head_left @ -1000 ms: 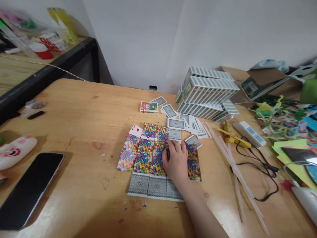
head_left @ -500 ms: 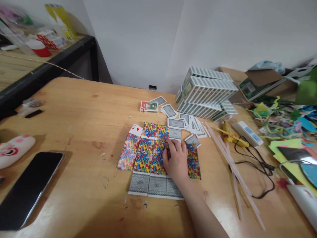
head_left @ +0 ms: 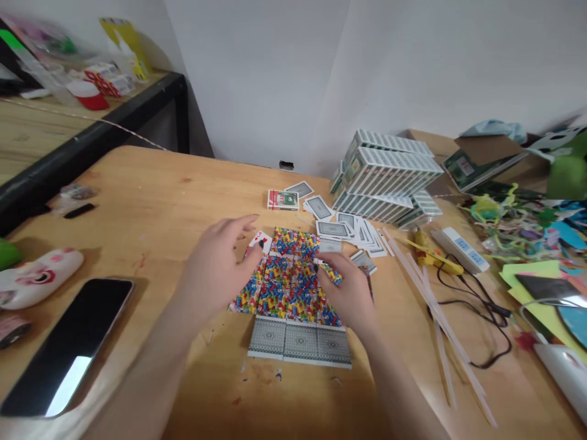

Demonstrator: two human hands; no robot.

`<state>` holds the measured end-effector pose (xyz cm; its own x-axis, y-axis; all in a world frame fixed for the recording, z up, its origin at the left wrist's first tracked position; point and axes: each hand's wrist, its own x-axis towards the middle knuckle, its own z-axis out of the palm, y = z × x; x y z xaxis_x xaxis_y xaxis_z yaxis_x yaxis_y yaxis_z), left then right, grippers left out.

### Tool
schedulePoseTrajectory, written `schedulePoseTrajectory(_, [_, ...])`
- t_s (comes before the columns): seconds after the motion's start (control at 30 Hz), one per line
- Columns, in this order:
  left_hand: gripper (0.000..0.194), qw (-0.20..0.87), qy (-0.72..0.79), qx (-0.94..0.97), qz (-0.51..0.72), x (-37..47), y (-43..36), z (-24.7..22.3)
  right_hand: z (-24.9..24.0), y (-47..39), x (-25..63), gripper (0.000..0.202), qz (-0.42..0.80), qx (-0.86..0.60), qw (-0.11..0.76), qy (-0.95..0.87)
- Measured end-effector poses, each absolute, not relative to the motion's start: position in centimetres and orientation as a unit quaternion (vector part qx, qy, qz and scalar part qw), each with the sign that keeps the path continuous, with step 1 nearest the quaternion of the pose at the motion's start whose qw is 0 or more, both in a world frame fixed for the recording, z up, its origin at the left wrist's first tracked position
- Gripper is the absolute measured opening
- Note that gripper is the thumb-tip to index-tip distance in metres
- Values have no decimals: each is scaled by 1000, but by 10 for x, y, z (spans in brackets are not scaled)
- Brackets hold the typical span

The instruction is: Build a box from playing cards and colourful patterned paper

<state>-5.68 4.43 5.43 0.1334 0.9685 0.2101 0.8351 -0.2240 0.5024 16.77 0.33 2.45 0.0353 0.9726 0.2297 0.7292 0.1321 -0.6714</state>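
The left hand hung spread over the left edge of the panel; the right hand curved over its right side, whether pinching could not be told. The panel lay on the table. Three grey cards lined its near edge; one heart card, seemingly marked 3, its far-left corner. Beyond it: one box, print illegible. Left: one phone.

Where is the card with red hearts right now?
In the head view, the card with red hearts lies just left of centre, at the far-left corner of the multicoloured pieces, partly covered by the left hand.
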Motion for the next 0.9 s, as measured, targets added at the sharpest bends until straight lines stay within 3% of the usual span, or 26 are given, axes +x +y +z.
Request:
schedulePoseTrajectory(0.07, [36,139,622,750,177,-48,56,42,40,15,163,23,162,-623,335,-688])
schedulePoseTrajectory(0.13, [27,173,642,743,77,-41,66,29,46,32,156,25,140,-607,328,-710])
schedulePoseTrajectory(0.23, [32,168,639,750,33,-35,77,19,37,61,143,35,122,-607,289,-730])
schedulePoseTrajectory(0.3, [32,160,633,757,35,-33,80,17,24,76,137,43,123,-612,249,-740])
schedulePoseTrajectory(0.37, [32,155,625,764,37,-33,81,18,13,85,135,38,150,-619,235,-734])
schedulePoseTrajectory(0.5, [32,160,601,782,49,-33,79,21,6,85,138,21,201,-634,284,-691])
schedulePoseTrajectory(0.7, [28,214,558,786,157,-34,73,33,23,70,145,16,201,-604,350,-687])
schedulePoseTrajectory(0.9, [26,152,575,784,177,-32,60,53,41,60,151,14,213,-570,408,-681])
